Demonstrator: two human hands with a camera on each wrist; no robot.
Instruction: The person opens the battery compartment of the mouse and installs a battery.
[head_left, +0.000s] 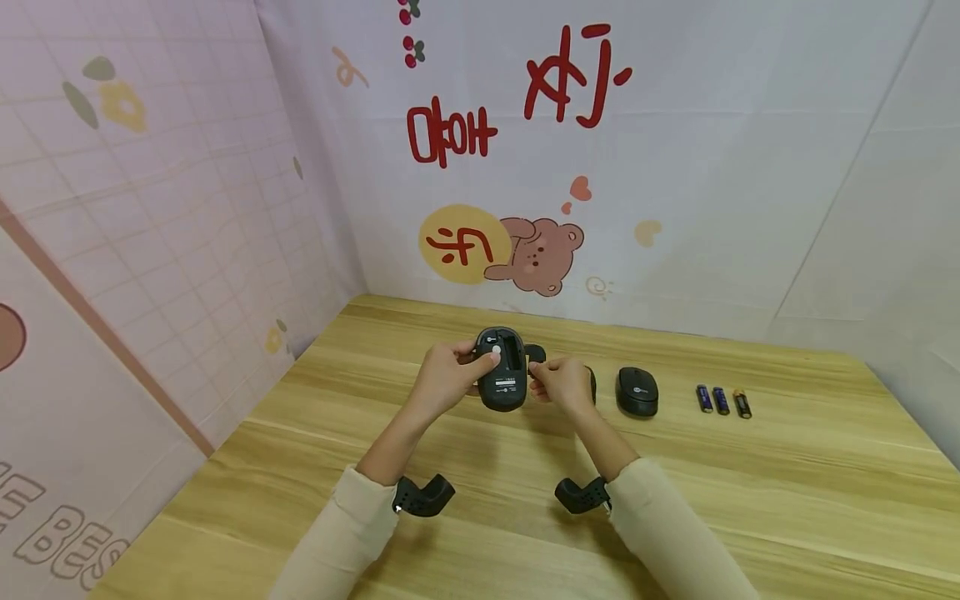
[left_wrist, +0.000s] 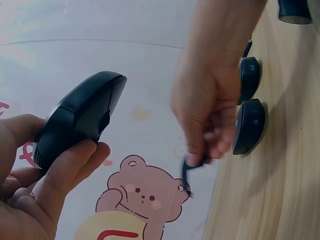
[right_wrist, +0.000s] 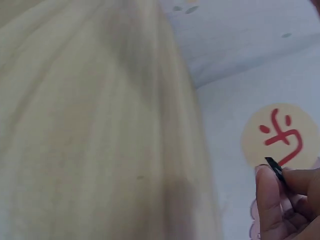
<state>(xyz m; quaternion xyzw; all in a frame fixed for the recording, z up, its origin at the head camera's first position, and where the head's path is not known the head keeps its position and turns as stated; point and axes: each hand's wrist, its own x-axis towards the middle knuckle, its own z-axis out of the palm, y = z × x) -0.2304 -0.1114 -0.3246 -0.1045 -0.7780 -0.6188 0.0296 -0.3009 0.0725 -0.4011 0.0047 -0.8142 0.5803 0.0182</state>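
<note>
My left hand [head_left: 444,375] grips a black computer mouse [head_left: 502,393] above the table, its underside turned toward the head camera and the thumb lying across it. A battery slot [head_left: 513,352] is uncovered on that underside and looks dark inside. Just right of the mouse, my right hand [head_left: 567,385] pinches a small black battery cover [head_left: 536,353], held apart from the mouse. In the left wrist view the mouse [left_wrist: 75,117] appears side-on, and the cover [left_wrist: 185,177] hangs from the right fingertips. Thumb and finger hold the cover [right_wrist: 274,168] in the right wrist view.
On the wooden table [head_left: 480,533], a second black mouse [head_left: 637,392] stands right of my hands. A third mouse [head_left: 593,385] is mostly hidden behind the right hand. Farther right lie three batteries [head_left: 722,401] in a row. A printed cloth wall [head_left: 675,275] borders the back.
</note>
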